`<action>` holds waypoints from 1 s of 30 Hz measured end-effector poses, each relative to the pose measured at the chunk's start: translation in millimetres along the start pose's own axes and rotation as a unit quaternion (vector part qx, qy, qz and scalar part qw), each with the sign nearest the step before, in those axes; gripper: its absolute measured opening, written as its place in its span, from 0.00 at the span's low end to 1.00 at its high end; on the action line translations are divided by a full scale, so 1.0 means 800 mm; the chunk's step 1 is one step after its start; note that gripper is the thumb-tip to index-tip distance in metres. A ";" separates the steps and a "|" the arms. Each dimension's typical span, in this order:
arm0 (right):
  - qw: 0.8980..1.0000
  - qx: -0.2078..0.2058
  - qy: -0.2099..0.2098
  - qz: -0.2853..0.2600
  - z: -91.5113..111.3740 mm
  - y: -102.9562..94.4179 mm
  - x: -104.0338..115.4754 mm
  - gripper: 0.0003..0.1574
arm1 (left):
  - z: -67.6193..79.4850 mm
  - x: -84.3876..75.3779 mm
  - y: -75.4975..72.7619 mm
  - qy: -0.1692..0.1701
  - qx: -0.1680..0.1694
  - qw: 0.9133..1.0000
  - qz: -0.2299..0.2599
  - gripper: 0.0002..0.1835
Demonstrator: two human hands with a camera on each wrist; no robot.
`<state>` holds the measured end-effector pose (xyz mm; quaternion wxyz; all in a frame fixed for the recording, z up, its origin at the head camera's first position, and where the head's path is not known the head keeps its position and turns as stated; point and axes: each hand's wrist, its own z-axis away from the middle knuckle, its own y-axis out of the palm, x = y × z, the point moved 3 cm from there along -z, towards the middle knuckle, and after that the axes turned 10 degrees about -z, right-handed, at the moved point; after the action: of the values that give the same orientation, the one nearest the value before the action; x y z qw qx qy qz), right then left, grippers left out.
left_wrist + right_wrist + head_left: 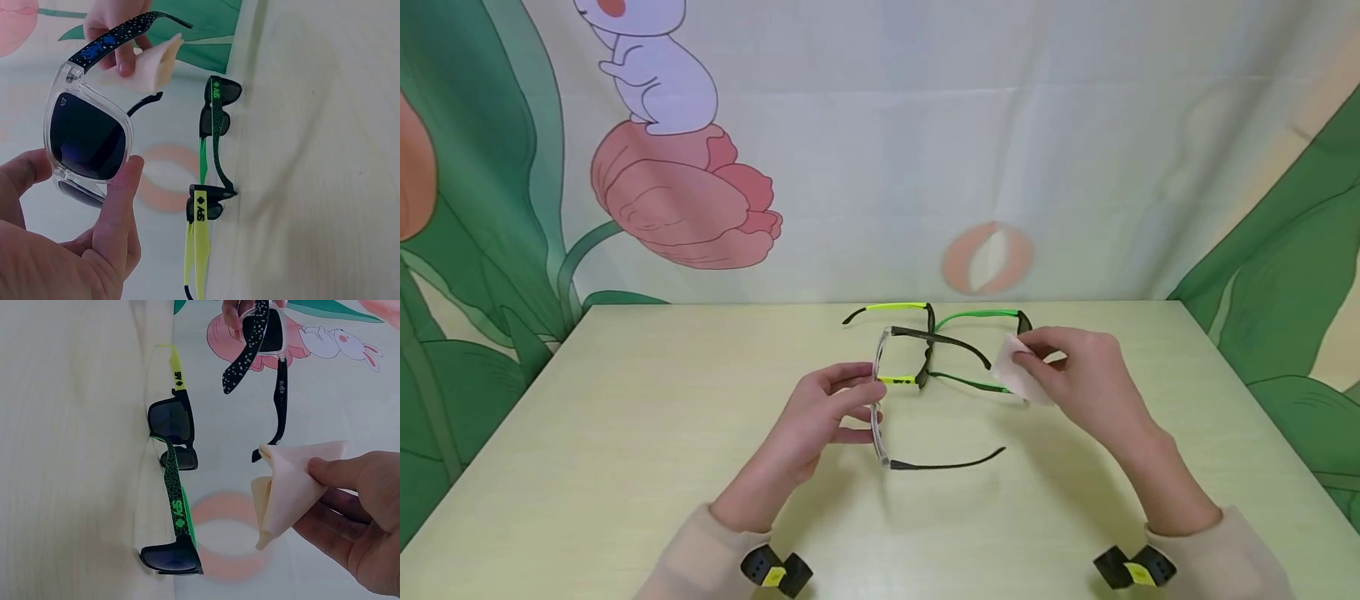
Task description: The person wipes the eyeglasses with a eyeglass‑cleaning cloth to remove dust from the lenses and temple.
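Observation:
My left hand (820, 408) pinches a pair of sunglasses (87, 134) at the bridge, holding them above the table. Their front is clear plastic with dark lenses, and both black temples, one speckled white, are unfolded toward the right. In my right hand (1078, 375) a folded pale pink cloth (297, 481) is pinched between thumb and fingers. The cloth is apart from the lenses, just beyond the temple tips in the head view. Behind them on the table stand sunglasses with yellow temples (201, 240) and sunglasses with green temples (175, 494).
The pale wooden table (625, 417) reaches back to a printed curtain (865, 167) with a rabbit, a tulip and leaves. The yellow and green pairs stand close together near the table's far edge, their temples unfolded.

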<state>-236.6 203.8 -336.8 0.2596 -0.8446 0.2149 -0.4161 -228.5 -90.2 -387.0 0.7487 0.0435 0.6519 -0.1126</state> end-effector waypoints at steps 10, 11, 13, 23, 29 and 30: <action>0.998 0.046 0.037 0.002 -0.002 0.018 -0.010 0.09 | 0.003 -0.002 0.020 0.006 0.030 1.000 -0.003 0.29; 0.998 0.050 0.039 0.000 -0.002 0.020 -0.011 0.10 | 0.003 -0.002 0.022 0.006 0.034 0.999 -0.005 0.29; 0.998 0.058 0.038 -0.003 -0.001 0.024 -0.010 0.10 | 0.004 -0.001 0.025 0.007 0.042 0.999 -0.007 0.30; 0.996 0.079 0.012 0.028 -0.001 0.035 0.000 0.09 | 0.005 0.004 0.033 0.014 0.059 0.998 -0.021 0.29; 0.995 0.089 -0.007 0.047 -0.007 0.039 0.007 0.08 | 0.003 0.004 0.035 0.022 0.068 0.997 -0.025 0.28; 0.995 0.092 -0.008 0.048 -0.009 0.040 0.007 0.07 | 0.003 0.003 0.036 0.024 0.071 0.997 -0.027 0.28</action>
<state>-243.7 173.9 -349.6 0.3578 -0.8092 0.2143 -0.4139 -219.1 -63.2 -391.5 0.7248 0.0820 0.6607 -0.1774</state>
